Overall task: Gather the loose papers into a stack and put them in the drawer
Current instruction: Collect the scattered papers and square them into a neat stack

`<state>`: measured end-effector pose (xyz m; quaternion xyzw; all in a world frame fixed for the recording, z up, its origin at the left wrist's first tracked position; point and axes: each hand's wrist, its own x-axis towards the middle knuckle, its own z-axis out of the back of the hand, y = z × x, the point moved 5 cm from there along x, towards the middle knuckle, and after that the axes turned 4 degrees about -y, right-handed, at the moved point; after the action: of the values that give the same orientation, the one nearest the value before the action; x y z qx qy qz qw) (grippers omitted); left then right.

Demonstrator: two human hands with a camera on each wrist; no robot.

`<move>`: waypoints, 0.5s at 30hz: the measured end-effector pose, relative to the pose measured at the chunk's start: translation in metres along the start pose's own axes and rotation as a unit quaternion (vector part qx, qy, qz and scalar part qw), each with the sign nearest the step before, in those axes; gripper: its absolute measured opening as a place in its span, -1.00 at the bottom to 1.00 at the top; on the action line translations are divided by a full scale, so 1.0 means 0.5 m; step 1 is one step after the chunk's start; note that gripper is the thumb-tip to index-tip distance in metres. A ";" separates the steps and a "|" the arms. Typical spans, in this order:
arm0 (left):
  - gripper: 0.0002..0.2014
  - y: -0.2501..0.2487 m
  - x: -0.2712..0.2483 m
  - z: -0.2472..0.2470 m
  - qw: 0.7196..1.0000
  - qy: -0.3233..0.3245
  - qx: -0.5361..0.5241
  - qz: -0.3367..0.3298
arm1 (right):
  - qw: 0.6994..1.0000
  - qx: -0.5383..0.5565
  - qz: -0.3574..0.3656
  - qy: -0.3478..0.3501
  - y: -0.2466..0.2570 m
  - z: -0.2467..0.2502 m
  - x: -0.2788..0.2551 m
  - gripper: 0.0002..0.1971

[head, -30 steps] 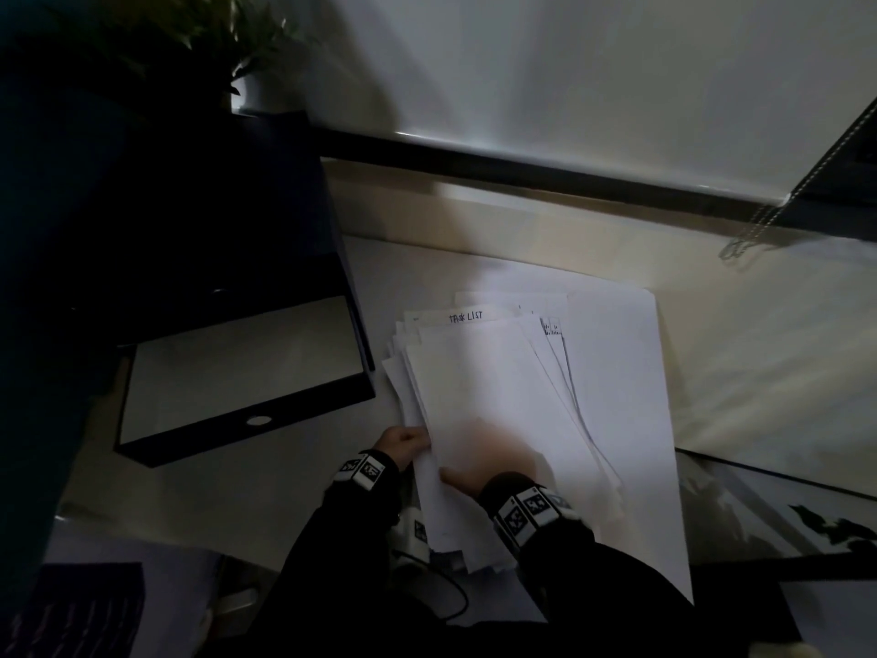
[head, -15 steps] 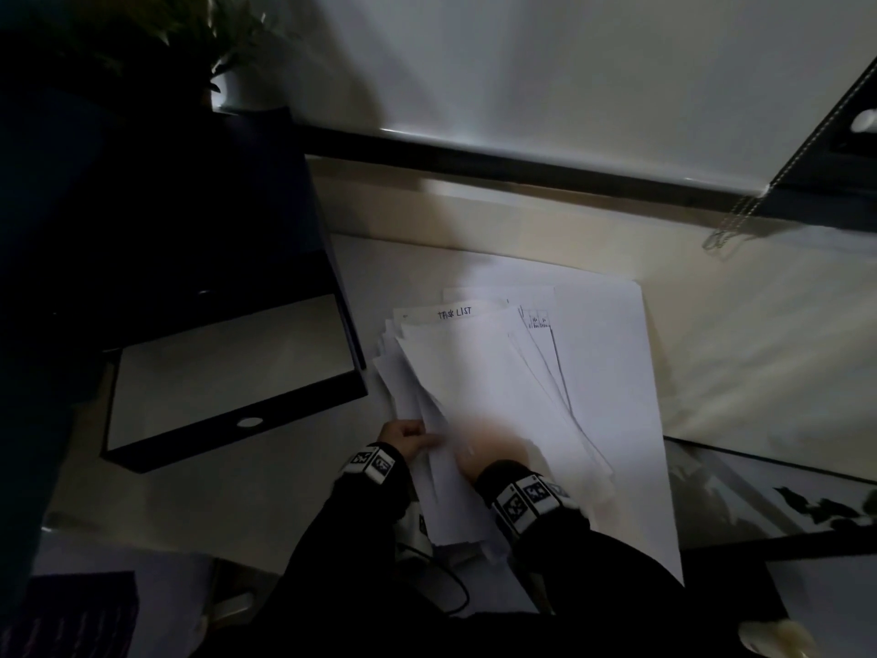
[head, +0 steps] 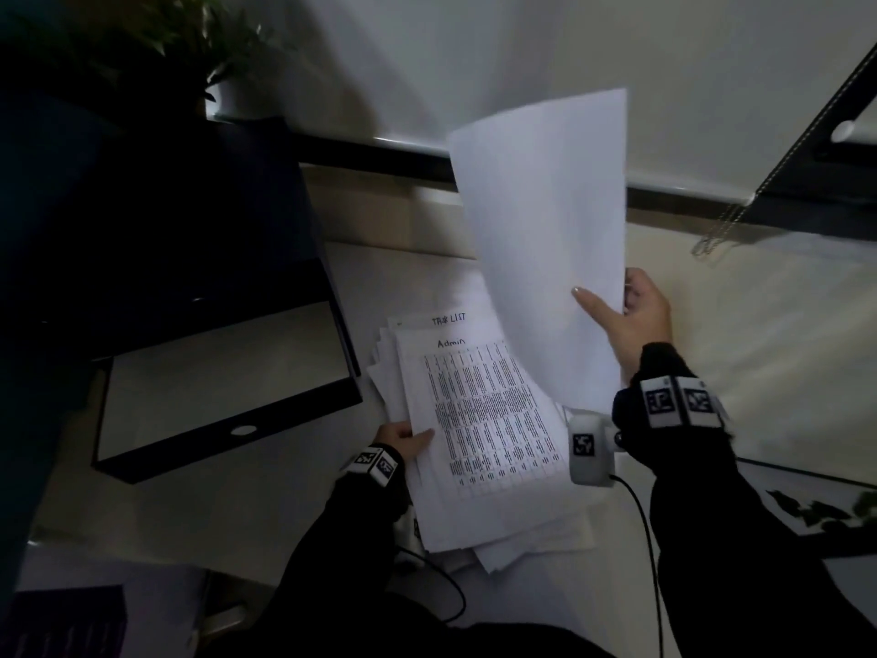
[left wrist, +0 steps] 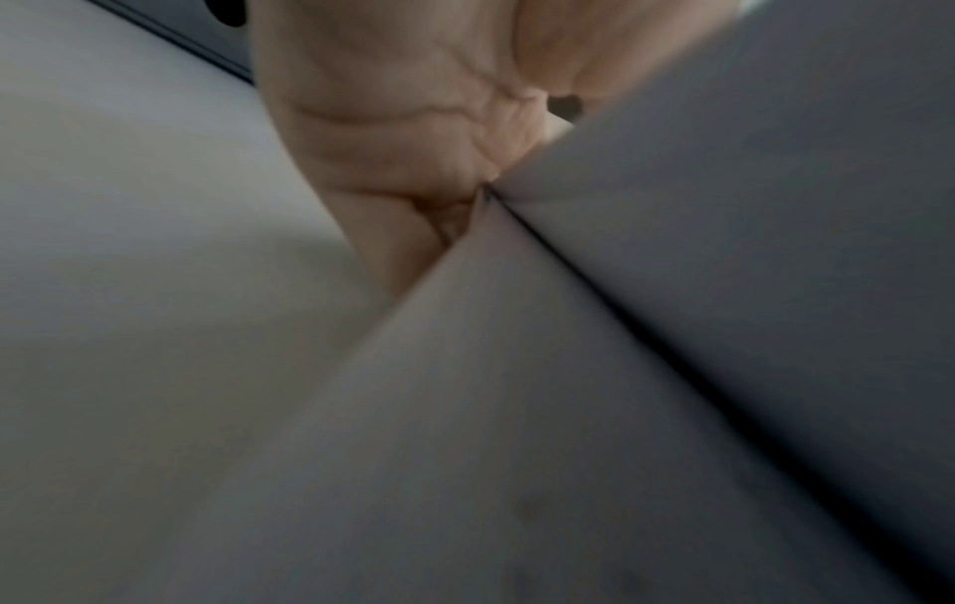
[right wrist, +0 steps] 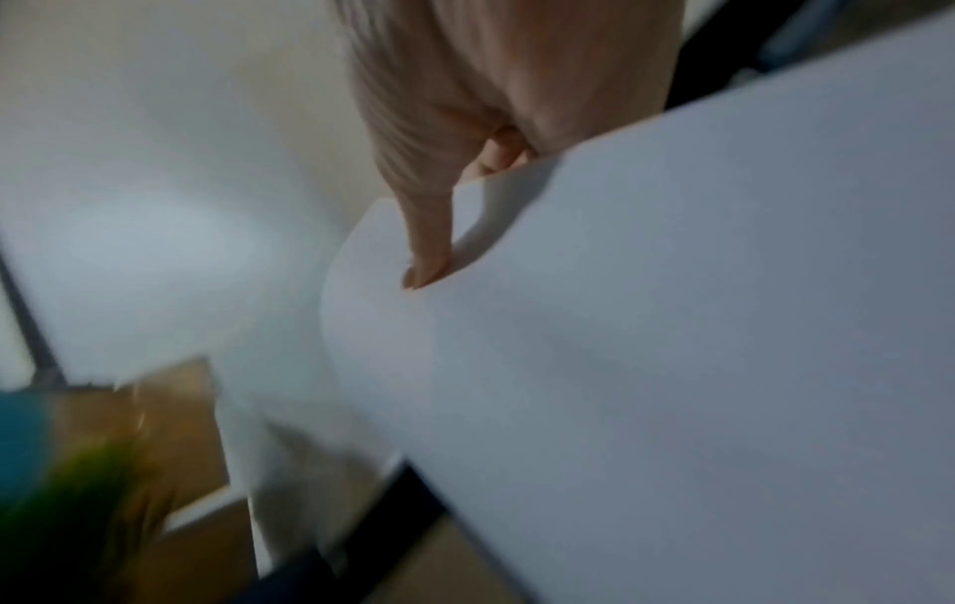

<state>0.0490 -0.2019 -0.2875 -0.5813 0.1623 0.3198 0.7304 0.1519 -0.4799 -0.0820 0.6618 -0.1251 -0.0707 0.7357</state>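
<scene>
The room is dim. The right hand (head: 638,320) holds a blank sheet (head: 545,230) raised and nearly upright above the counter (head: 228,505), thumb across its near face, fingers hidden behind its right edge. In the right wrist view (right wrist: 465,122) the sheet (right wrist: 672,347) bows under the thumb and everything else is blurred.

The left hand (head: 403,439) grips the left edge of the paper stack (head: 479,420), thumb on top; its fingers pass beneath and cannot be seen. The left wrist view shows only the palm (left wrist: 413,122) and paper edges (left wrist: 568,408), out of focus. The stack is uneven, corners fanned out; its top page carries a printed table too small to read, and the headings "Admin" and "TASK LIST" show on pages behind. Its right side is covered by the raised sheet and the right sleeve.

The drawer (head: 228,387) stands pulled out just left of the stack, pale floor exposed, its back lost in shadow under the dark cabinet (head: 166,230). A potted plant (head: 156,45) sits on the cabinet, barely discernible
</scene>
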 end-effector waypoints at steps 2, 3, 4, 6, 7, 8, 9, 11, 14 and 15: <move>-0.63 0.000 0.000 0.002 1.000 0.002 0.009 0.001 | 0.995 0.076 -0.049 -0.031 -0.011 0.015 0.000 -0.76; -0.63 0.000 0.001 0.002 1.000 0.002 0.010 0.000 | 0.994 0.076 -0.073 -0.042 -0.025 0.020 -0.001 -0.78; -0.63 0.000 0.000 0.003 1.000 0.001 0.013 0.001 | 0.993 0.059 -0.090 -0.053 -0.045 0.026 -0.003 -0.79; -0.63 0.000 -0.002 0.002 1.000 0.004 0.014 0.009 | 0.992 -0.010 -0.110 -0.064 -0.089 0.034 -0.008 -0.79; -0.61 0.001 -0.002 0.002 1.000 0.007 0.014 0.013 | 0.989 -0.052 -0.122 -0.059 -0.116 0.037 -0.011 -0.83; -0.59 -0.002 -0.002 0.003 1.000 0.004 0.013 0.019 | 0.985 -0.101 -0.131 -0.045 -0.141 0.036 -0.013 -0.82; -0.56 -0.006 -0.002 0.005 1.000 -0.005 0.009 0.027 | 0.975 -0.166 -0.146 -0.020 -0.161 0.033 -0.020 -0.73; -0.43 -0.013 -0.006 0.011 0.997 -0.026 -0.013 0.064 | 0.940 -0.290 -0.174 0.041 -0.200 0.026 -0.039 -0.51; -0.31 -0.016 -0.016 0.014 0.994 -0.034 -0.030 0.095 | 0.901 -0.369 -0.193 0.120 -0.245 0.000 -0.073 -0.43; -0.38 -0.014 -0.016 0.011 0.996 -0.025 -0.022 0.080 | 0.890 -0.390 -0.190 0.144 -0.257 -0.012 -0.084 -0.48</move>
<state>0.0468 -0.1998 -0.2760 -0.5744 0.1830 0.3946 0.6934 0.1211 -0.4773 -0.2138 0.3360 0.1479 -0.1559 0.9170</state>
